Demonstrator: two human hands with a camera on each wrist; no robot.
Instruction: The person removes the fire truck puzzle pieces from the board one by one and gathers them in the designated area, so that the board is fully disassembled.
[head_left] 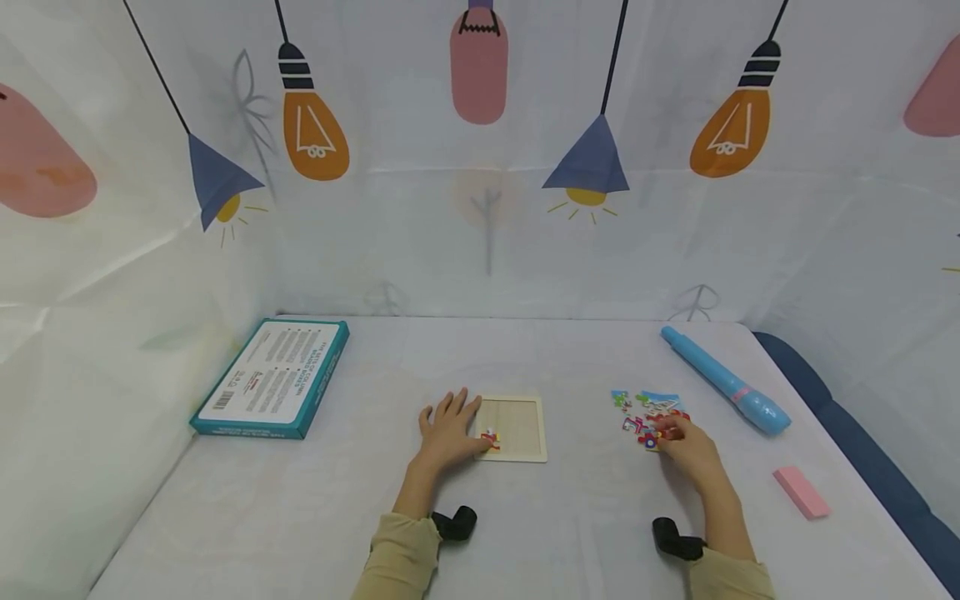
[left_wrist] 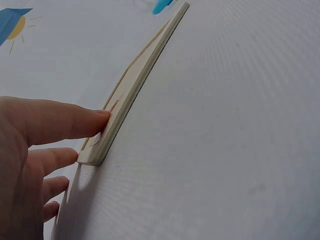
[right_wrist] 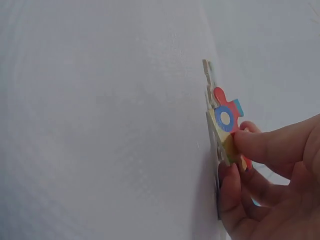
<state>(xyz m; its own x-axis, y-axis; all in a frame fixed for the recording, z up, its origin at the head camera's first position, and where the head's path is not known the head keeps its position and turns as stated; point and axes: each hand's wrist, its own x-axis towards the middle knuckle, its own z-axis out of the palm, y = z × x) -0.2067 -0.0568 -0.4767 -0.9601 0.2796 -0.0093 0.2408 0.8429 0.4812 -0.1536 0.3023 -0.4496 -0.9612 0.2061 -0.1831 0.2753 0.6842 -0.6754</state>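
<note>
A shallow wooden puzzle tray (head_left: 517, 429) lies on the table with one small red-and-white puzzle piece (head_left: 491, 438) in its lower left corner. Over that piece, the thumb of my left hand (head_left: 447, 437) presses down, its other fingers spread out along the tray's left side. In the left wrist view, one straight finger (left_wrist: 62, 156) touches the tray's outer corner. My right hand (head_left: 690, 454) pinches a puzzle piece (right_wrist: 225, 117) with a blue wheel, red and yellow parts, between thumb and fingers. Around it lie several loose colourful puzzle pieces (head_left: 622, 400), partly hidden by the fingers.
A teal-edged box (head_left: 273, 375) with printed text lies at the back left. To the right are a light-blue tube-shaped object (head_left: 723, 379) and a pink block (head_left: 801, 492). Beyond the table's right edge shows something dark blue (head_left: 862, 442).
</note>
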